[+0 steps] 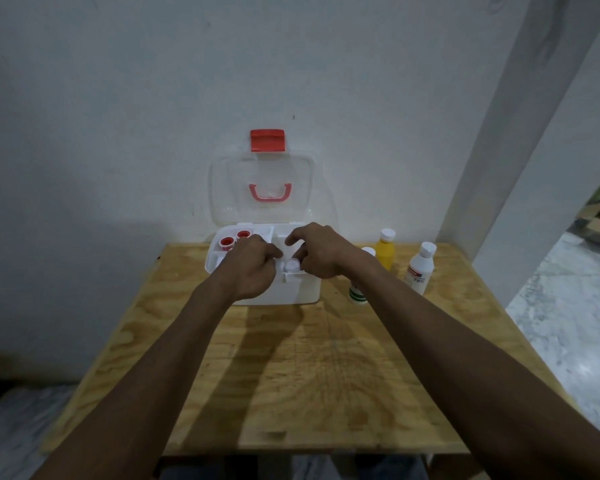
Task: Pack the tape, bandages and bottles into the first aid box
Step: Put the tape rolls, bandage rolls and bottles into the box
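Observation:
The white first aid box stands open at the table's back, its clear lid leaning on the wall. Two tape rolls with red cores lie in the tray's back left compartment. Both hands hover over the tray. My left hand and my right hand meet at small white bandage rolls at the box's front middle, fingertips pinched on them. To the right of the box stand a yellow bottle, a white bottle and a green-striped bottle, this last partly hidden by my right forearm.
The plywood table ends just behind the box at a white wall. A white pillar rises at the back right, with marble floor beyond the table's right edge. The lid's red latch points up.

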A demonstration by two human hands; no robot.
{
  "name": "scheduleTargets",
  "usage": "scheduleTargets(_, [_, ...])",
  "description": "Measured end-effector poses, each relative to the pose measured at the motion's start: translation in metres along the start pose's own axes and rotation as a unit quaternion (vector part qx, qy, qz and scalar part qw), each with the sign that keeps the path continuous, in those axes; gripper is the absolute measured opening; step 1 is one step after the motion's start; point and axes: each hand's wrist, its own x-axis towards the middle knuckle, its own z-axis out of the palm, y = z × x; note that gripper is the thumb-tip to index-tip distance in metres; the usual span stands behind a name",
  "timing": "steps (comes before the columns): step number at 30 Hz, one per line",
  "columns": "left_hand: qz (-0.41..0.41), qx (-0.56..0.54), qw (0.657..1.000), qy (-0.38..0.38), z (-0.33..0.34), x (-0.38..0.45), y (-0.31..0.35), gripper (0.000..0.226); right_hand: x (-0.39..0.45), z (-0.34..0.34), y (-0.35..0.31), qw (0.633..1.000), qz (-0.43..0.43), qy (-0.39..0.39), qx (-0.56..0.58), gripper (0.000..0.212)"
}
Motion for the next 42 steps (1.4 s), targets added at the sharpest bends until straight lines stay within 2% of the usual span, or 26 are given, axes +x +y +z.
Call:
scheduleTargets(17, [0.000,-0.039,0.998,0.039,0.002,-0.005,0.005,0.030,-0.004,-0.006,0.005,0.998,0.001,0.030,0.058,0.046])
scheduleTargets(24, [-0.015,-0.026,0.998,0.053,0.001,-0.005,0.005,0.031,-0.003,-0.009,0.005,0.998,0.001,0.035,0.059,0.047])
scheduleTargets(33, [-0.018,-0.016,0.997,0.075,0.002,-0.003,0.004,0.031,-0.014,-0.028,0.010,0.995,-0.008,0.077,0.069,0.047])
scheduleTargets(36, [-0.006,-0.029,0.994,0.107,0.001,-0.004,0.017,0.034,-0.026,-0.044,0.017,0.988,-0.010,0.129,0.086,0.046])
scheduleTargets(42, [0.058,-0.087,0.980,0.171,0.020,-0.002,0.079,0.037,-0.054,-0.079,0.066,0.937,0.037,0.342,0.064,0.025])
